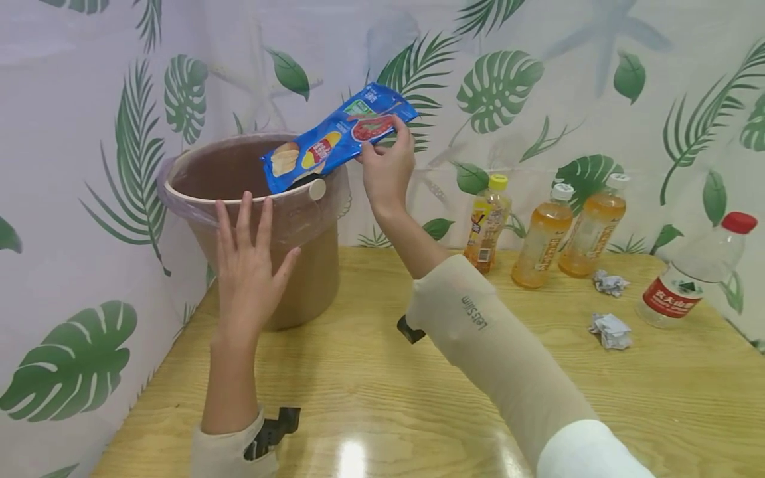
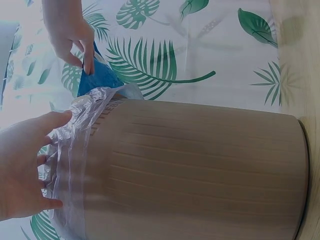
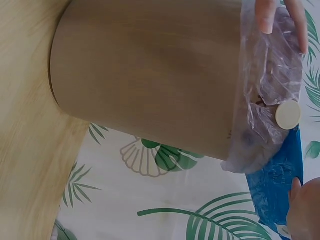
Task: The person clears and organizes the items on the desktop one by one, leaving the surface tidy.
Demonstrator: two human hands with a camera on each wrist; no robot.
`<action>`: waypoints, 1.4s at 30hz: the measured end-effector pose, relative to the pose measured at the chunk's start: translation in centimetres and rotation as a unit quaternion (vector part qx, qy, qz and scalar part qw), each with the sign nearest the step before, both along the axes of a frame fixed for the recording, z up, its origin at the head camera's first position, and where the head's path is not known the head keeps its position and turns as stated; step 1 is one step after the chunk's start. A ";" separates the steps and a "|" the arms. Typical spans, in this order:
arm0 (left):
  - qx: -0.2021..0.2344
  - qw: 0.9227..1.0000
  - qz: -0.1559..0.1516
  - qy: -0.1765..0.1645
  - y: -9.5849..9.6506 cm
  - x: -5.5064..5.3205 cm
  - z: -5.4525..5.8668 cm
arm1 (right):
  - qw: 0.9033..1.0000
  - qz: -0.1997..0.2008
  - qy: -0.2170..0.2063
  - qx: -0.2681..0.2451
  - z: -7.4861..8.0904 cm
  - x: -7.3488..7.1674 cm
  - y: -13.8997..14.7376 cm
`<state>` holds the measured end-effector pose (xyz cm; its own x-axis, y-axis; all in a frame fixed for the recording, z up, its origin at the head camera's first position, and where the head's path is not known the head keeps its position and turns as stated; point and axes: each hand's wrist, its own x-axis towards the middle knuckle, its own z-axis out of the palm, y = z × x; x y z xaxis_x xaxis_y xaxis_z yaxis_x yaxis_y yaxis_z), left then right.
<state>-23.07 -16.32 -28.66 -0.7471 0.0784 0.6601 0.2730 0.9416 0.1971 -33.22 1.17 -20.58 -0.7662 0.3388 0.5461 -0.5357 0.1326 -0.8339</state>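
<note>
A blue snack packet (image 1: 335, 139) with chip pictures slants over the right part of the rim of a brown trash can (image 1: 305, 279). My right hand (image 1: 388, 169) pinches the packet's upper right end between thumb and fingers. The can's mouth is lined with a clear plastic bag (image 2: 75, 160), folded down over the outside. My left hand (image 1: 248, 272) rests against the near rim, fingers spread and straight. In the right wrist view the packet (image 3: 277, 180) lies beside the round cream knob (image 3: 288, 115) on the rim.
On the right of the wooden table (image 1: 382, 398) stand a yellow-capped bottle (image 1: 487, 226), two white-capped bottles (image 1: 540, 239) of orange drink, and a red-capped bottle (image 1: 687, 279). Two crumpled paper balls (image 1: 611, 330) lie near them. A leaf-patterned cloth (image 1: 502, 93) hangs behind.
</note>
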 end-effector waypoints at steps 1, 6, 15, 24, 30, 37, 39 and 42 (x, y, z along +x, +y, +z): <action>0.000 1.000 0.001 -0.001 0.0 0.0 0.0 | 1.000 -0.005 0.002 0.005 -0.2 -0.1 -0.2; 0.001 1.000 0.001 -0.003 -0.1 0.1 0.0 | 1.000 -0.003 0.015 0.012 -0.7 -0.2 -1.0; 0.003 1.000 -0.005 0.001 0.0 0.2 0.0 | 0.998 0.007 0.038 0.056 -1.5 0.4 -2.2; 0.003 1.000 -0.007 0.007 -0.1 0.2 0.0 | 0.993 0.014 0.036 0.111 -2.0 0.9 -3.0; 0.003 1.000 -0.009 0.008 -0.1 0.1 0.0 | 0.990 0.036 0.032 0.130 -2.4 1.3 -3.1; 0.004 1.000 -0.015 0.017 -0.1 0.1 -0.1 | 0.988 0.044 0.044 0.139 -2.7 1.5 -2.9; 0.005 1.000 -0.016 0.018 -0.1 0.1 -0.1 | 0.988 0.046 0.046 0.138 -2.7 1.5 -2.8; 0.005 1.000 -0.016 0.023 -0.2 0.0 -0.1 | 0.988 0.048 0.050 0.138 -2.7 1.5 -2.7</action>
<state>-23.06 -16.49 -28.74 -0.7130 0.0948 0.6948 0.3114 0.9306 0.1926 -31.72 -1.55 -23.30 -0.7249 0.0945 0.6824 -0.6353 0.2914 -0.7152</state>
